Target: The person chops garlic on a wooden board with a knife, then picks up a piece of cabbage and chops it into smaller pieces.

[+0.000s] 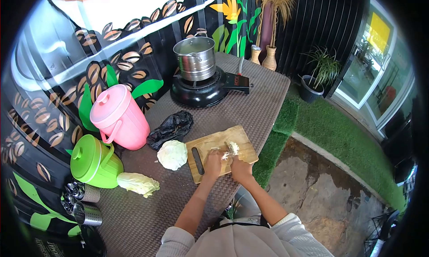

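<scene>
My left hand is on the wooden cutting board, its fingers curled down beside pale chopped pieces. What lies under those fingers is hidden. My right hand is closed at the board's near right part, around what looks like a knife; its handle is covered by the hand and little of the blade shows. The chopped pieces lie just beyond both hands. Left of the board, apart from it, sits a round pale cabbage. A long napa cabbage lies farther left on the table.
A steel pot stands on a black portable stove at the table's far end. A black plastic bag, a pink jug, a green jug and a metal utensil holder line the wall side. The table edge runs along the right.
</scene>
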`<state>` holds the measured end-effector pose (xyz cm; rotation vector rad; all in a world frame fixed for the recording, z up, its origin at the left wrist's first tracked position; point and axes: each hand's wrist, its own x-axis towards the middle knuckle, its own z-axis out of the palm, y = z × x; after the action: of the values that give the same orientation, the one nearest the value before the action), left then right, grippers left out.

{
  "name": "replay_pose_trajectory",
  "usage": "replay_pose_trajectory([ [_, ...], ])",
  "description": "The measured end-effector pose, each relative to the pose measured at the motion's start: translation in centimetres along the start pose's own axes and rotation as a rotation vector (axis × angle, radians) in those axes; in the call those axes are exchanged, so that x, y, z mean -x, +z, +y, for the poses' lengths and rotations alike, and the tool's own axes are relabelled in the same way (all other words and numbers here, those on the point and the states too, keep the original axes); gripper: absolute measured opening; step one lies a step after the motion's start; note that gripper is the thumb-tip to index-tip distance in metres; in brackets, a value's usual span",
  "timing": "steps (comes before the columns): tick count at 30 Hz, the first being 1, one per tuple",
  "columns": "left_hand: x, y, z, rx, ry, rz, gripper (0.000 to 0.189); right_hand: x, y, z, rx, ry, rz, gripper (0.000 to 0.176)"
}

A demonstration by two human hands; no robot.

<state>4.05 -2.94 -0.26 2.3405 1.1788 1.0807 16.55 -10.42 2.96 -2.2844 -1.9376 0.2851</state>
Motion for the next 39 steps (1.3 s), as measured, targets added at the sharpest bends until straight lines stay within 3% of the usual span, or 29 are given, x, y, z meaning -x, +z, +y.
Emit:
replay_pose_trajectory([
  [2,-0.2,-0.3,0.0,0.002,-0.031,-0.033,0.023,0.2,0.6,-0.3,0.030,-0.053,-0.039,0.027],
  [4,-0.1,-0.7,0.5,0.013,-0.065,-0.072,0.023,1.4,1.6,-1.3,0.013,0.136,0.048,0.027],
  [6,-0.2,-1.0,0.8,0.048,-0.111,-0.086,0.022,1.2,1.3,-1.1,-0.019,0.136,0.035,0.026],
  [9,0.1,-0.3,0.3,0.000,-0.086,-0.043,0.022,-0.2,-0.3,-0.2,-0.172,0.048,-0.011,0.025],
  [13,0.1,-0.2,0.2,-0.032,-0.008,-0.002,0.023,0.2,0.3,-0.5,-0.085,0.035,-0.047,0.027],
  [16,0.1,-0.9,0.9,0.008,-0.040,-0.035,0.025,1.1,0.8,-2.0,-0.049,0.161,-0.002,0.030],
  [19,0.3,-0.8,0.9,-0.027,-0.022,-0.053,0.025,0.2,0.4,-1.7,-0.069,0.135,0.036,0.033],
  [22,0.1,-0.6,0.8,-0.051,-0.017,-0.001,0.025,-0.4,0.2,-1.1,-0.021,-0.013,0.055,0.033],
  [28,0.1,-0.7,0.8,0.006,-0.073,-0.071,0.022,0.5,1.3,-2.2,-0.074,0.164,-0.017,0.033],
  [30,0.3,-0.5,0.3,0.029,-0.060,-0.017,0.020,-0.6,0.7,-1.8,-0.058,0.041,0.030,0.023],
  [34,0.3,-0.3,-0.2,0.053,-0.058,0.010,0.024,0.2,-1.4,-1.6,-0.012,-0.126,0.003,0.026],
  [37,0.0,-0.6,0.0,0.060,-0.041,-0.024,0.022,1.6,1.1,-3.0,-0.060,0.191,-0.001,0.030],
  [39,0.1,-0.4,0.0,0.070,-0.119,-0.044,0.018,0.6,2.0,-2.5,-0.078,0.135,0.052,0.027],
])
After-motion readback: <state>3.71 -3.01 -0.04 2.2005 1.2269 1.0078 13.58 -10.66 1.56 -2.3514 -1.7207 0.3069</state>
